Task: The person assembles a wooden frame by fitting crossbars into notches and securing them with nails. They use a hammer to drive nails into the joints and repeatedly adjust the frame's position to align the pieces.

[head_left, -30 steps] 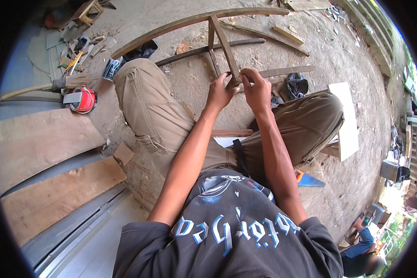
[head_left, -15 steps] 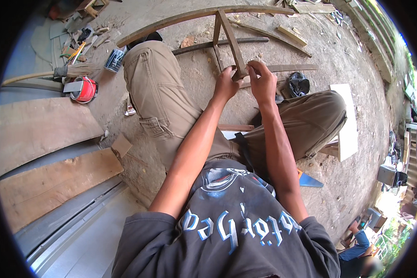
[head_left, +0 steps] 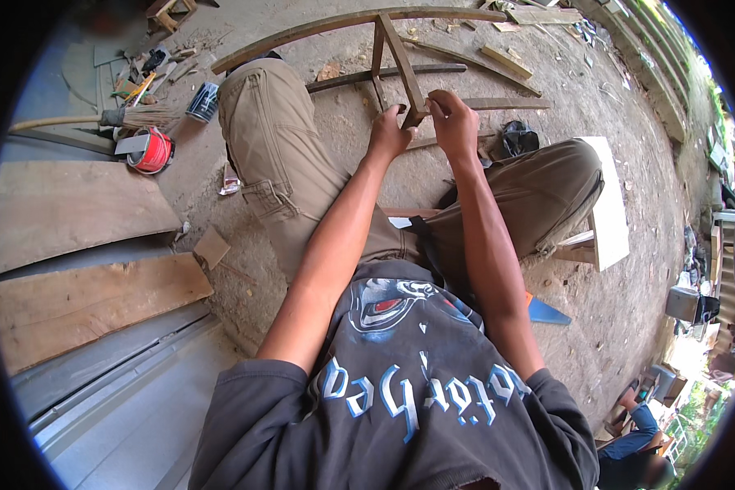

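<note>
A brown wooden frame [head_left: 402, 62] of narrow bars stands between my knees, a long curved rail running across its far end. My left hand [head_left: 390, 133] is closed around the frame's near end from the left side. At the same corner, my right hand [head_left: 454, 126] is held in a pinch, thumb and fingertips against or right beside the wood. Whatever lies between those fingertips is too small to make out. Loose wooden strips [head_left: 498, 104] lie on the ground just beyond my hands.
A black plastic bag [head_left: 518, 139] and a white board [head_left: 611, 204] are by my right knee; a blue saw blade [head_left: 549, 312] lies near my right elbow. To the left are a red bucket [head_left: 150, 152], a broom [head_left: 143, 117] and planks [head_left: 98, 306]. Another person [head_left: 633, 433] sits at lower right.
Both hands and the near end of the frame have shifted slightly up and to the left in the picture. My right fingers have shifted a little at the corner; the left hold stays.
</note>
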`<state>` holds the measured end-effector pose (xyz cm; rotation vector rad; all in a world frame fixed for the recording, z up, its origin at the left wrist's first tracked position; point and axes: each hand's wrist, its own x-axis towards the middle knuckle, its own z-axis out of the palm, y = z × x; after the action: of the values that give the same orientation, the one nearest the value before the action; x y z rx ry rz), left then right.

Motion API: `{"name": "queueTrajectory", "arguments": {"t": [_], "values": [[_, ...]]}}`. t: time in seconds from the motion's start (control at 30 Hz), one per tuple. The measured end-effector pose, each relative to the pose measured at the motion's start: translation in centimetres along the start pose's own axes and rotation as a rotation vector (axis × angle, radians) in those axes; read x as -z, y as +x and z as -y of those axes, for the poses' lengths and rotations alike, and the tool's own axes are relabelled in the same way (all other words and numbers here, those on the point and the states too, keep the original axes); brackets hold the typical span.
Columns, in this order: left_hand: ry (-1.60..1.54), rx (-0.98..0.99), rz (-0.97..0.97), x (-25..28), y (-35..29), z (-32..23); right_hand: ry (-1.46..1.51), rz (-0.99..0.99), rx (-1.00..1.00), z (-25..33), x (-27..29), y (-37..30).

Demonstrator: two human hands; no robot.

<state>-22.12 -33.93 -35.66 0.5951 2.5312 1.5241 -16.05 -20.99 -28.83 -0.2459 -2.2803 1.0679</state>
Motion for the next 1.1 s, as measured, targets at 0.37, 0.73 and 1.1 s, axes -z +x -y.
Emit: {"name": "queueTrajectory", "arguments": {"t": [0.37,0.73,1.1], "values": [[-0.030,-0.023,-0.033,-0.6,0.2,0.5,-0.011,-0.012,0.005,-0.5,-0.8,0.4],[-0.049,-0.052,-0.023,-0.9,0.5,0.6,-0.011,0.021,0.014,-0.1,-0.9,0.3],[-0.253,-0.003,-0.002,-0.4,0.7,-0.7,-0.051,0.018,0.008,-0.5,-0.8,0.4]]}}
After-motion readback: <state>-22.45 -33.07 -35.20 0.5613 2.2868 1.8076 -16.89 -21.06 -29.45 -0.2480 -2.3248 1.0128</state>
